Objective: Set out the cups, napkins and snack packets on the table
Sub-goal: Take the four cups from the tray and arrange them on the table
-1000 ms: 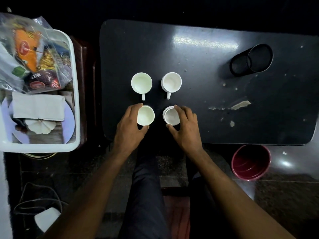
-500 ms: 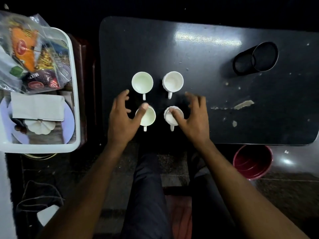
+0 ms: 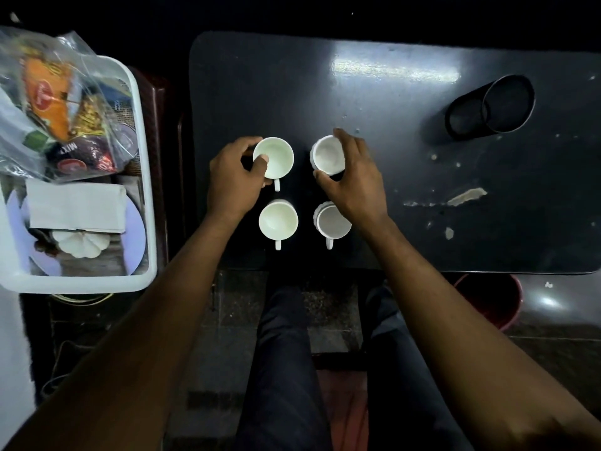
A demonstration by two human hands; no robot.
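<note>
Several white cups stand in a square on the dark table (image 3: 390, 102). My left hand (image 3: 232, 180) grips the far left cup (image 3: 276, 157), thumb over its rim. My right hand (image 3: 353, 180) grips the far right cup (image 3: 328, 154) from the right side. The near left cup (image 3: 278, 221) and near right cup (image 3: 331, 222) stand free, handles pointing toward me. A white basket (image 3: 143, 177) to the left of the table holds snack packets in a clear bag (image 3: 58, 105) and folded white napkins (image 3: 76, 205).
A black cylindrical holder (image 3: 491, 109) lies on its side at the table's far right. Pale scraps (image 3: 465, 196) dot the tabletop on the right. A red bucket (image 3: 487, 301) stands on the floor under the table's near right edge. My legs are under the table.
Both hands let go of the two near cups and moved away from me to the two far cups, closing on them.
</note>
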